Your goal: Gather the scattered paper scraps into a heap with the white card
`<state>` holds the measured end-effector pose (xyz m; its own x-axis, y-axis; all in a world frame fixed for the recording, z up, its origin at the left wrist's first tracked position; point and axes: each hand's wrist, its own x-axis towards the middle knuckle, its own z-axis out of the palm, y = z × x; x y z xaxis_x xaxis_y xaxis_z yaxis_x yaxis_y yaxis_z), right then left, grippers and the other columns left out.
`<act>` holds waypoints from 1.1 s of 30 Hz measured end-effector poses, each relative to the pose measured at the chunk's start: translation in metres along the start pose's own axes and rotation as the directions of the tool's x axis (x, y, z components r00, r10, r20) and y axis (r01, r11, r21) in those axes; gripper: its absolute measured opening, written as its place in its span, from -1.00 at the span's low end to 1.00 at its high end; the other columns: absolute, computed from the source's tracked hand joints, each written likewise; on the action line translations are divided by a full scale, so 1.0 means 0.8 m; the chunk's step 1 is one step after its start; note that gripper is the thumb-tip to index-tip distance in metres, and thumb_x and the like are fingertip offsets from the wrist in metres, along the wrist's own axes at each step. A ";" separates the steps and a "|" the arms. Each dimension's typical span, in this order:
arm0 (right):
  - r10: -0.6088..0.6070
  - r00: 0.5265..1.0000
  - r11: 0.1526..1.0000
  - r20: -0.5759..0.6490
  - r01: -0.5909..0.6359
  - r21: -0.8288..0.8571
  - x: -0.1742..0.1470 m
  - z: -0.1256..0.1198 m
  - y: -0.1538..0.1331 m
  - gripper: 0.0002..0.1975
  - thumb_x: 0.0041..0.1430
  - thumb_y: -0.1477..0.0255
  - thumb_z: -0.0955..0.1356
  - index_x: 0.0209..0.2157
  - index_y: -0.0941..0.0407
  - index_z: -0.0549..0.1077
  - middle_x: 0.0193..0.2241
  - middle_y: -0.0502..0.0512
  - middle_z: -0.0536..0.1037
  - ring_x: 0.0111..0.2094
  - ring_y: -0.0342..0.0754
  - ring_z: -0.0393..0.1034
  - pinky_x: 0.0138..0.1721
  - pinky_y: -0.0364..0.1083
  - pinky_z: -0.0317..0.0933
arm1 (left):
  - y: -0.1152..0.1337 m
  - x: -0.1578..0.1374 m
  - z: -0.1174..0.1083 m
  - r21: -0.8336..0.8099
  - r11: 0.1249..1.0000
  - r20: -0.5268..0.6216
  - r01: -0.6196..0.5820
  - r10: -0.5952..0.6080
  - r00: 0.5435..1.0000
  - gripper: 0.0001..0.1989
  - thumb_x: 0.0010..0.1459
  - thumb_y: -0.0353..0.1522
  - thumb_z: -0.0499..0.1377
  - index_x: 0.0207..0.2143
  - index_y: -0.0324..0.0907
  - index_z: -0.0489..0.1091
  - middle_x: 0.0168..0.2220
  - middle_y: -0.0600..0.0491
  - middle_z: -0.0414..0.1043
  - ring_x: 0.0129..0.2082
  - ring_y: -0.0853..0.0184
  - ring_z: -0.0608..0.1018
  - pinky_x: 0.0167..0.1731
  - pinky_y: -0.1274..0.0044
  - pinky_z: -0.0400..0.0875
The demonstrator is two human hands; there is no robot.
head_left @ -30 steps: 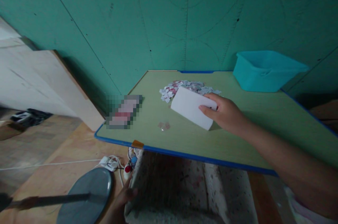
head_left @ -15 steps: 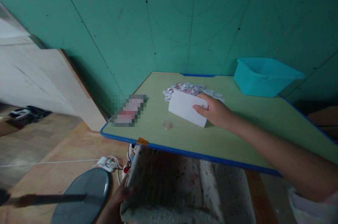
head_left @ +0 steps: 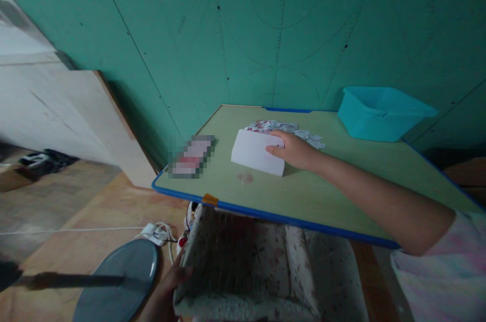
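Note:
My right hand (head_left: 290, 149) is closed on a stiff white sheet (head_left: 256, 152), thumb on the near face. The sheet stands tilted over the tabletop and bows slightly. Right behind it lies a heap of torn paper scraps (head_left: 279, 125), its left part partly hidden by the sheet. Some reddish bits (head_left: 245, 177) lie in front of the sheet. Low in the view, my left hand (head_left: 172, 281) grips the left edge of a white, dark-speckled, stained bag-like container (head_left: 248, 251). That container sits below the table's front edge, its open side facing up.
The pale tabletop (head_left: 353, 190) has a blue rim. A turquoise bin (head_left: 379, 114) stands at its back right, a blurred-out flat item (head_left: 192, 156) at its left. A grey round base with a pole (head_left: 117, 286) and a power strip (head_left: 154, 233) are on the floor.
My right hand has moved left with the white sheet along the front of the scrap heap. My left hand stays at the container's edge. The view has shifted slightly.

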<state>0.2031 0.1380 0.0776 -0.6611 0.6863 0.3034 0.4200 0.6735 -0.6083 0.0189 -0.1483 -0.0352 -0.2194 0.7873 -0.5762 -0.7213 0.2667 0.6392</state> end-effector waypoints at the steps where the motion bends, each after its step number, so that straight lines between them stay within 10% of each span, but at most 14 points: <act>1: 0.000 1.000 1.000 0.006 0.000 -0.001 0.002 0.001 -0.002 -0.65 -0.02 0.37 0.26 -0.16 0.19 0.31 -0.27 0.16 0.43 -0.37 -0.11 0.31 -0.38 -0.13 0.16 | -0.001 0.000 0.000 0.009 1.000 -0.002 -0.014 0.014 1.000 -0.44 -0.18 -0.42 0.21 -0.04 -0.02 0.25 -0.46 0.14 0.58 -0.39 0.22 0.56 -0.42 0.51 0.40; 33: -0.065 0.942 0.976 0.330 -0.009 0.218 -0.022 0.010 -0.035 -0.84 0.00 0.36 0.25 -0.36 0.14 0.26 -0.52 -0.04 0.32 -0.53 -0.21 0.23 -0.56 -0.22 0.08 | -0.004 0.001 0.010 0.057 0.998 0.012 0.004 -0.005 1.000 -0.43 -0.04 -0.49 0.05 0.08 -0.13 0.03 -0.46 0.11 0.56 -0.40 0.24 0.55 -0.45 0.50 0.35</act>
<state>0.1983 0.1048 0.0831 -0.8553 0.5115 0.0829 0.2801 0.5909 -0.7566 0.0262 -0.1445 -0.0338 -0.2078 0.7929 -0.5728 -0.6839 0.3009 0.6646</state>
